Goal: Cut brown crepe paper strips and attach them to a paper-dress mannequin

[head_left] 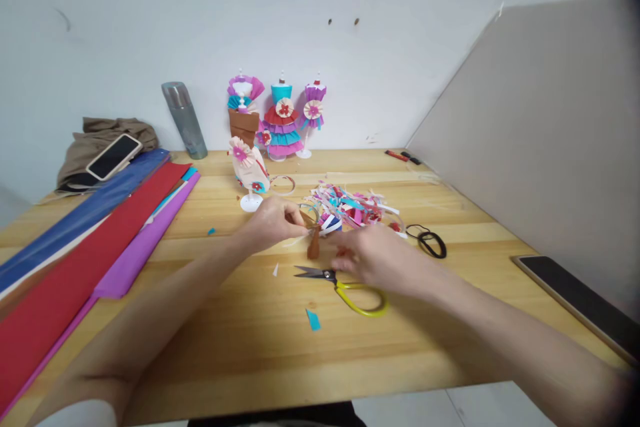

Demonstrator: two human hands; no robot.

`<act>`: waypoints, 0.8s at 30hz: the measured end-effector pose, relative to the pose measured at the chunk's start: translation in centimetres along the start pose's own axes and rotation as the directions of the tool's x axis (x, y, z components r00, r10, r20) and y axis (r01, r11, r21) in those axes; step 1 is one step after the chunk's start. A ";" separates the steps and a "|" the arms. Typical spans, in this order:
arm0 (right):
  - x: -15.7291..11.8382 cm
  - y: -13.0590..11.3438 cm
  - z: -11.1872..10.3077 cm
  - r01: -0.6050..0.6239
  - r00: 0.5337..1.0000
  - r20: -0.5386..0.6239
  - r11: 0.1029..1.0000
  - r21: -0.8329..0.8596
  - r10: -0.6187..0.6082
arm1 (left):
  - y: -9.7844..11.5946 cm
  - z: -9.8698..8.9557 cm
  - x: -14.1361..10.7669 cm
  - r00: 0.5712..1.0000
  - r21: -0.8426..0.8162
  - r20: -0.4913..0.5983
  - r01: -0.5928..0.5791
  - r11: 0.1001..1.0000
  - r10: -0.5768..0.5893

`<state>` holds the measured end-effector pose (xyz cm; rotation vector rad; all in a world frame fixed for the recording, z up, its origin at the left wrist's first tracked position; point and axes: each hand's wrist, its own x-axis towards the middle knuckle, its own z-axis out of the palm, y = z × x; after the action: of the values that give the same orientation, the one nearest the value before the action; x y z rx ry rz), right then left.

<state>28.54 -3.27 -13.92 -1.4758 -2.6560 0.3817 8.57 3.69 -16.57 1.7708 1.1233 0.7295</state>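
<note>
My left hand (277, 221) is pinched closed near the middle of the table, its fingertips on a strip of brown paper (313, 244) that dangles in a fold. Facing it from the right, my right hand (373, 253) has its fingers curled together beside the strip; a slight blur hides what they hold, if anything. Below the right hand lie scissors (327, 275) with yellow handles, blades partly apart. A heap of coloured paper scraps (350, 205) is just behind both hands. Close to the left hand stands a small dress form (250, 170) in cream and brown paper with a pleated flower.
Long paper sheets (115, 213) cover the left side, near a phone (114, 157) on brown cloth (90, 147). A bottle (185, 120) and more dress forms (283, 120) stand along the wall. Black bands (432, 244) and a dark phone-like slab (575, 300) lie right.
</note>
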 end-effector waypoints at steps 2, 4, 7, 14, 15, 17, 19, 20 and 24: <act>1.0 0.2 0.3 -0.018 0.973 -0.225 0.992 0.123 0.046 | 0.1 0.0 0.0 0.999 -0.090 0.003 0.039 0.995 -0.039; 2.1 0.5 0.8 0.073 0.922 -0.386 0.982 0.174 0.000 | 0.1 -0.2 0.1 0.997 -0.180 0.032 0.073 0.981 -0.068; 3.6 0.5 1.2 0.207 0.877 -0.470 0.962 0.178 -0.101 | -0.4 -0.6 0.2 0.991 -0.291 0.109 0.108 0.951 -0.079; 5.6 0.6 1.2 0.247 0.893 -0.445 0.899 0.362 -0.066 | -1.8 -0.7 0.3 0.976 -0.390 0.203 0.154 0.908 -0.078; 5.7 0.8 1.2 0.223 0.903 -0.428 0.890 0.398 -0.036 | -1.7 -0.6 0.3 0.974 -0.390 0.208 0.162 0.906 -0.085; 5.9 1.4 1.2 0.176 0.916 -0.401 0.881 0.440 0.017 | -1.3 -0.6 0.2 0.973 -0.388 0.200 0.185 0.903 -0.114; 5.9 2.3 1.0 0.129 0.914 -0.403 0.898 0.421 0.057 | -1.0 -0.8 0.1 0.974 -0.364 0.162 0.206 0.908 -0.156; 5.9 2.9 0.8 0.101 0.905 -0.418 0.915 0.390 0.078 | -0.8 -0.9 0.1 0.976 -0.334 0.138 0.208 0.919 -0.171; 5.8 5.3 0.5 -0.055 0.868 -0.467 0.969 0.243 0.166 | -0.9 -0.6 0.0 0.986 -0.045 0.116 0.122 0.992 -0.116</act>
<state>29.72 4.23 -16.10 -1.4298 -2.0708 0.2603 7.70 4.14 -17.13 1.6647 1.1130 0.5747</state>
